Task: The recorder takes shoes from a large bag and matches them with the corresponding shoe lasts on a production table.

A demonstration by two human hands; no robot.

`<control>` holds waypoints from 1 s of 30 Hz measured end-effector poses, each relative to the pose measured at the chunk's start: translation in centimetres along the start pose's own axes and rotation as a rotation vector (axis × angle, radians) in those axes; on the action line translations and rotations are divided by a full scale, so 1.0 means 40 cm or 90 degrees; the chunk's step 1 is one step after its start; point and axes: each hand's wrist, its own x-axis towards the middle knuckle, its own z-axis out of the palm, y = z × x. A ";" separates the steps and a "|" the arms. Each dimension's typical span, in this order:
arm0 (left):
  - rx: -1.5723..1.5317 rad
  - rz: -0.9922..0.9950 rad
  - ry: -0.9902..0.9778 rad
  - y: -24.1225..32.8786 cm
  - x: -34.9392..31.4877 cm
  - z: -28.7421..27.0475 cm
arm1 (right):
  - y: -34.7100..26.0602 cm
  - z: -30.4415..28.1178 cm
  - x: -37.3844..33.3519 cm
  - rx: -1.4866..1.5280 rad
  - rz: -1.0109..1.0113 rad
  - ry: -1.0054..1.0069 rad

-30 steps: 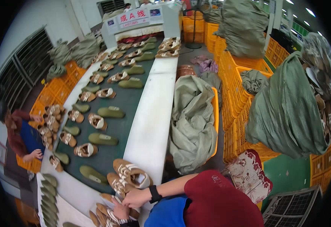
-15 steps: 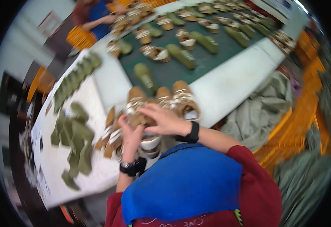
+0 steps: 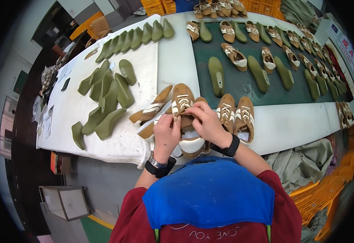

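Both my hands work at the opening of a tan sneaker (image 3: 182,94) with white laces, its toe pointing away from me. My left hand (image 3: 167,135) pinches the tongue or collar edge on its left side. From the right, my right hand (image 3: 206,124) grips the same area with bent fingers; exactly what lies between the fingertips is hidden. A white-heeled shoe (image 3: 192,146) is right below my hands. Just right of them stands a pair of tan sneakers, the nearer one (image 3: 226,110) beside the outer one (image 3: 245,117). More sneakers (image 3: 157,103) lie on their sides left of my hands.
Olive-green shoe lasts (image 3: 109,95) lie in a loose pile on the white table (image 3: 116,148), with a row of lasts (image 3: 136,38) behind. Sneakers and lasts stand in rows on a dark green mat (image 3: 241,87). Orange crates (image 3: 326,188) and grey-green cloth (image 3: 302,164) are at the right.
The view has swung and sharpened, so the tables sit differently in it. My hands stay at the sneaker, the right fingers now bent closer to its opening.
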 end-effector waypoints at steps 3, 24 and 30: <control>-0.112 -0.137 -0.016 0.008 0.006 -0.016 | -0.001 0.007 0.012 0.053 0.033 0.001; -0.035 0.261 -0.210 0.030 0.079 -0.018 | 0.054 -0.074 0.042 0.162 0.080 0.175; -0.041 0.138 -0.119 -0.023 0.086 -0.002 | 0.055 -0.087 0.027 0.050 0.021 0.048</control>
